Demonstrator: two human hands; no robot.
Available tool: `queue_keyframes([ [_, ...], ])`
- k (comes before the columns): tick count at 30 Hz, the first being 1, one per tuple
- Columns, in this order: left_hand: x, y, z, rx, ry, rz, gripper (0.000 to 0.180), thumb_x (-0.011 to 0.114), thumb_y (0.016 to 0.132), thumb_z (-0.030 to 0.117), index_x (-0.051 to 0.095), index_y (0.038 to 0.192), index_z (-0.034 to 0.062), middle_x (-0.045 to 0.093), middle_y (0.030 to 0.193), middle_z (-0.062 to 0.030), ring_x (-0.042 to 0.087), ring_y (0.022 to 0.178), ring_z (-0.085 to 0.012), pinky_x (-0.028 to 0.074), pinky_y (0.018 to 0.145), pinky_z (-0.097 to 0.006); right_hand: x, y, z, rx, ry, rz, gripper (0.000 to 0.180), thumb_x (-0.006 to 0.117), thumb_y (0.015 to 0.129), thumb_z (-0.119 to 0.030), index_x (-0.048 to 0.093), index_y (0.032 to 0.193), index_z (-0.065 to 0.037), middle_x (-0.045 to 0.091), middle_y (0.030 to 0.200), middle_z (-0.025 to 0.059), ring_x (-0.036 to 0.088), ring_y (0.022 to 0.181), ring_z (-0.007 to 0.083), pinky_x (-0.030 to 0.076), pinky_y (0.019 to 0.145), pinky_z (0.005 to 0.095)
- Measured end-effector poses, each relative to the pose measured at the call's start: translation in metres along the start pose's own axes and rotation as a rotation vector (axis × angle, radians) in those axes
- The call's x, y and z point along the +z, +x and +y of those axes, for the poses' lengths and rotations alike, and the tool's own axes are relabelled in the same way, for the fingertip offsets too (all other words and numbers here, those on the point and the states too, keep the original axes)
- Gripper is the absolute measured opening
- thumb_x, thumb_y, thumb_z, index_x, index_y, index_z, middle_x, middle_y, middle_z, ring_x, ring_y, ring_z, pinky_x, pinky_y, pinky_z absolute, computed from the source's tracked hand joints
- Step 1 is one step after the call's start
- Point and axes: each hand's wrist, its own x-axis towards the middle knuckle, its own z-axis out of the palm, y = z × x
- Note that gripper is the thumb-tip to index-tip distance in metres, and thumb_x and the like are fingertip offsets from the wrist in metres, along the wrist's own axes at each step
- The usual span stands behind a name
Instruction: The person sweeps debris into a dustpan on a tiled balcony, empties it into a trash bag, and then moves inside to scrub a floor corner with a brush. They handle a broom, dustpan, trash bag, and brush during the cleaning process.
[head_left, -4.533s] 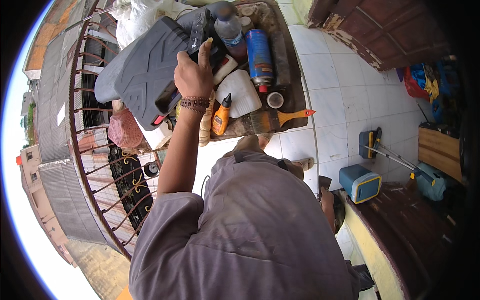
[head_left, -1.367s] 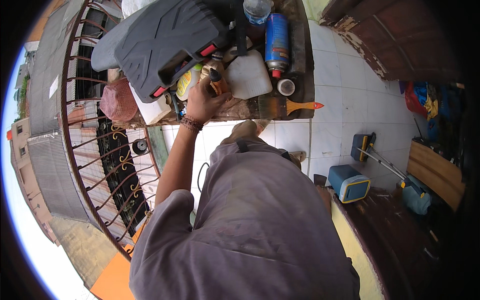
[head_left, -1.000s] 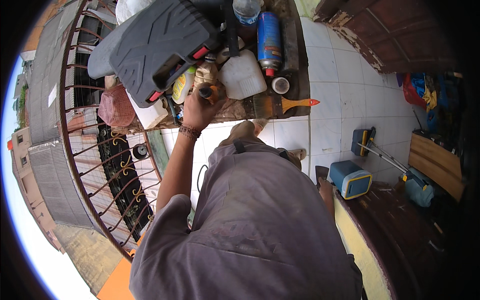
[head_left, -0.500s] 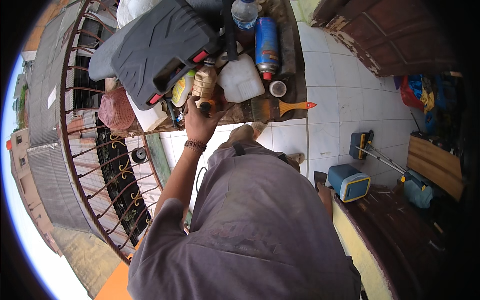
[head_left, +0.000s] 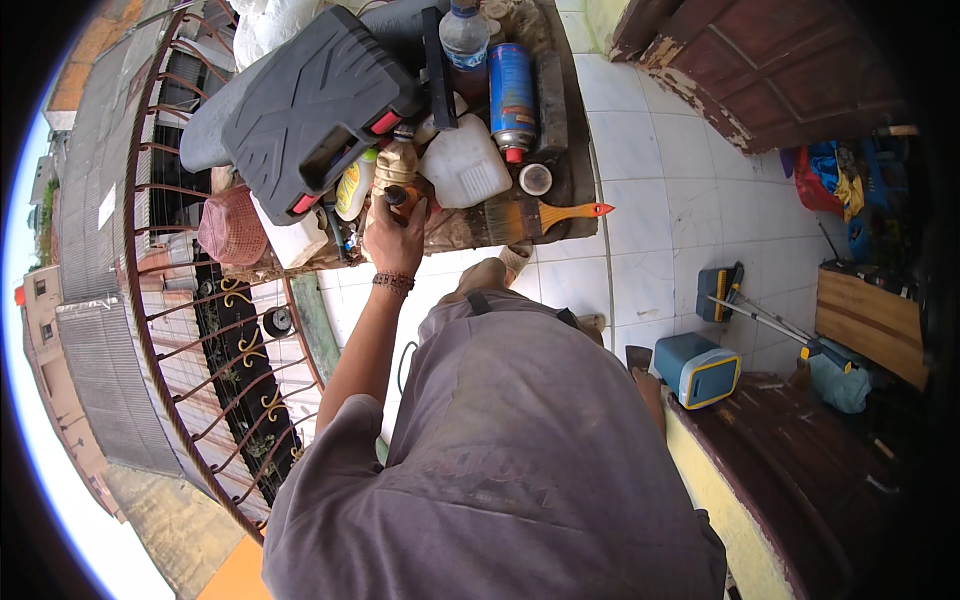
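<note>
Head view: a white tiled floor (head_left: 640, 260) spreads out to the right, and a metal railing (head_left: 134, 222) curves along the left. Between them, at the top, is a worn table (head_left: 462, 238) crowded with things. Largest on it is a black plastic case (head_left: 305, 100) with 2 red latches facing the near edge. Off to the right, well apart from the table, is a blue box (head_left: 697, 368) with yellow trim. Right of the case are a white jug (head_left: 465, 165), a clear bottle (head_left: 465, 42) and a blue can (head_left: 512, 100) with a red cap. A paintbrush (head_left: 565, 213) lies along the near edge, its orange handle pointing right.

The left hand (head_left: 397, 240) has its thumb and fingers clamped around 1 small orange bottle (head_left: 410, 207) with a black tip. That bottle is at the near edge, just in front of a tan bottle (head_left: 395, 163); I cannot tell whether its base touches the table. Beside the blue box, the right hand (head_left: 649, 386), partly hidden by the shirt (head_left: 500, 440), is closed on 1 dark flat tool (head_left: 639, 357).
</note>
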Motion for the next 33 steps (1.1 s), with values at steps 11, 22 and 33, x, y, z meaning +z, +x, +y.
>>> queue_keyframes([
  [11, 0.021, 0.005, 0.001, 0.056, 0.041, 0.015, 0.048, 0.076, 0.076, 0.036, 0.049, 0.096, 0.0016, 0.065, 0.077, -0.0205, 0.063, 0.073, -0.0413, 0.047, 0.062, -0.048, -0.022, -0.012, -0.016, 0.019, 0.052, -0.006, 0.023, 0.06, 0.09, -0.024, 0.056, 0.09, -0.001, 0.054, 0.063, 0.0058, 0.049, 0.045, 0.016, 0.04, 0.039, 0.0318],
  [22, 0.011, -0.049, -0.027, -0.465, -0.07, 0.094, 0.034, 0.065, 0.087, 0.03, 0.057, 0.089, -0.0023, 0.065, 0.081, -0.0203, 0.062, 0.073, -0.0367, 0.046, 0.067, -0.043, -0.026, 0.012, -0.013, -0.063, -0.056, 0.005, 0.028, 0.062, 0.087, -0.027, 0.06, 0.092, 0.001, 0.059, 0.067, 0.0077, 0.054, 0.049, 0.0181, 0.044, 0.046, 0.032],
  [33, 0.098, -0.162, 0.008, -0.126, 0.214, -0.874, 0.073, 0.059, 0.082, 0.057, 0.056, 0.123, -0.0028, 0.063, 0.115, -0.0242, 0.059, 0.111, -0.0338, 0.046, 0.095, -0.039, -0.097, 0.046, 0.041, -0.1, -0.056, 0.024, 0.035, 0.063, 0.087, -0.028, 0.063, 0.095, 0.005, 0.065, 0.086, 0.0146, 0.061, 0.063, 0.0187, 0.047, 0.052, 0.0353],
])
